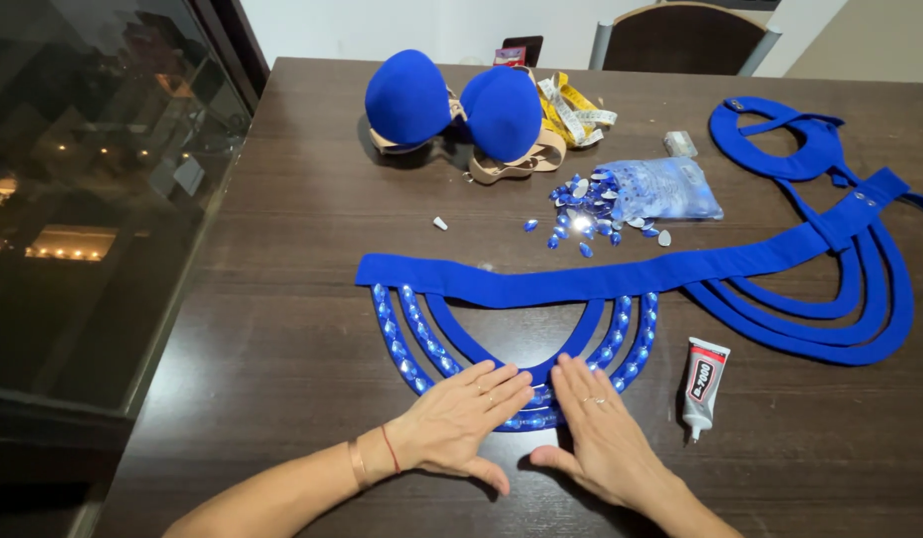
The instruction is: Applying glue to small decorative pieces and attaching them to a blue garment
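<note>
A blue fabric belt piece (pixel 501 284) lies across the dark wooden table (pixel 282 329), with curved hanging bands studded with blue gems (pixel 406 334). My left hand (pixel 461 418) lies flat, fingers together, on the lowest part of the gem bands. My right hand (pixel 601 428) presses flat beside it on the same curve. Neither hand holds anything. A glue tube (pixel 702 384) lies to the right of my right hand.
A blue padded bra top (pixel 456 110) sits at the back with a yellow tape measure (pixel 576 110). Loose blue gems (pixel 581 214) spill from a clear bag (pixel 665 189). More blue strap loops (pixel 840 299) lie at right. A chair (pixel 685 35) stands behind; a window (pixel 83 179) is left.
</note>
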